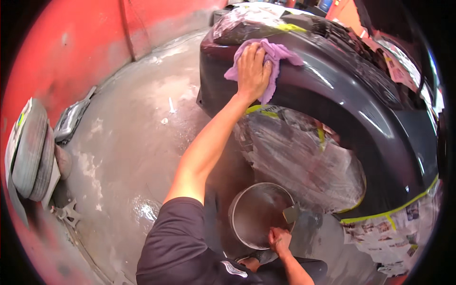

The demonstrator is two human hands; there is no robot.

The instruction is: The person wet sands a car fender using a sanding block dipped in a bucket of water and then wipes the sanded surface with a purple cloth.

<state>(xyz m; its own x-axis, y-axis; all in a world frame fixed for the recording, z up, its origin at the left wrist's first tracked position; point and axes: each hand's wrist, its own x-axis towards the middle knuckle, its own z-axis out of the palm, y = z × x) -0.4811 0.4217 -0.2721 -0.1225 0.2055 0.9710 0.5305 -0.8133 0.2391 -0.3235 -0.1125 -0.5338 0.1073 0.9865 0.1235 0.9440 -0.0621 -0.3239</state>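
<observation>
My left hand (254,71) is stretched far forward, its fingers bent over a crumpled purple cloth (274,51) pressed against a dark, glossy car fender (327,102). Part of the cloth trails to the right along the panel. Low in the view, my right hand (280,240) is closed in a fist at the near right rim of a round bucket (236,237) with murky liquid inside. Whatever that fist holds, if anything, is hidden. Just beyond it, a small dark square piece (289,213) rests at the bucket's right rim.
Masking paper (304,166) with yellow tape covers the wheel opening, and more newspaper (389,232) hangs at the lower right. Plastic film (251,19) covers the fender's far top. A tyre (31,147) leans at the left by the red wall (71,52). The concrete floor (128,156) has wet patches.
</observation>
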